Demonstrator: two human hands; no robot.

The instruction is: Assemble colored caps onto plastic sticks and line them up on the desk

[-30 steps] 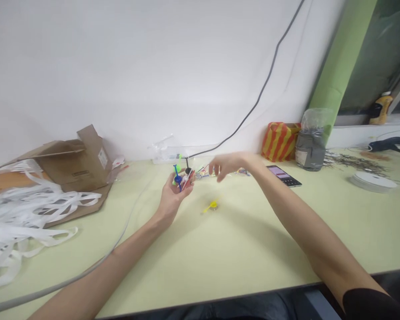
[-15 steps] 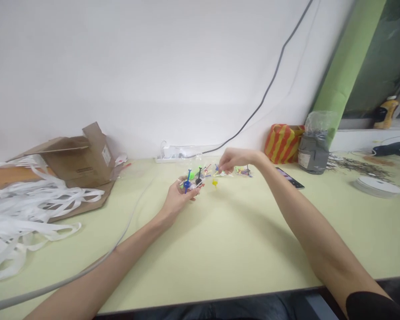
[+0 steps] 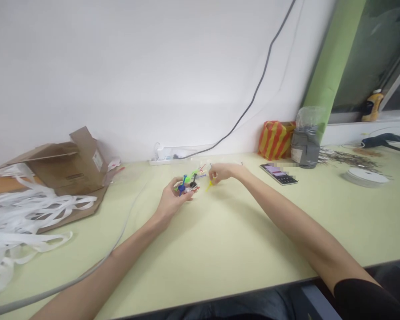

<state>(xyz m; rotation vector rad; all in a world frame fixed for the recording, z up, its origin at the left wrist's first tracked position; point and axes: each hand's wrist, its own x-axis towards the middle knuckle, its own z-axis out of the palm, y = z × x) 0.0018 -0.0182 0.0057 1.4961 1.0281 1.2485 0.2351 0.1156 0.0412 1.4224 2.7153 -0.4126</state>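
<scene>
My left hand (image 3: 168, 199) is closed around a small bunch of coloured plastic pieces above the table. Among them are a blue piece (image 3: 182, 188) with a thin stem and disc-like middle, a black piece (image 3: 193, 184) of similar shape, and bits of green, white and red. To its right, my right hand (image 3: 222, 172) pinches a small yellow plastic piece (image 3: 208, 186) with a thin stem, close to the tabletop. Behind the hands lie more small coloured pieces (image 3: 203, 169), partly hidden by my right hand. Their exact kind is too small to tell.
A phone (image 3: 278, 174) lies to the right, before a striped bag (image 3: 275, 140) and a grey container (image 3: 305, 149). Further right is a white ribbon roll (image 3: 366, 177). On the left are a cardboard box (image 3: 76, 160), loose white ribbon (image 3: 36, 209) and a grey cable (image 3: 86, 272).
My right hand has come down and taken hold of the yellow piece, which was beneath it, apart from the fingers. My left hand keeps its bunch. The view has shifted slightly.
</scene>
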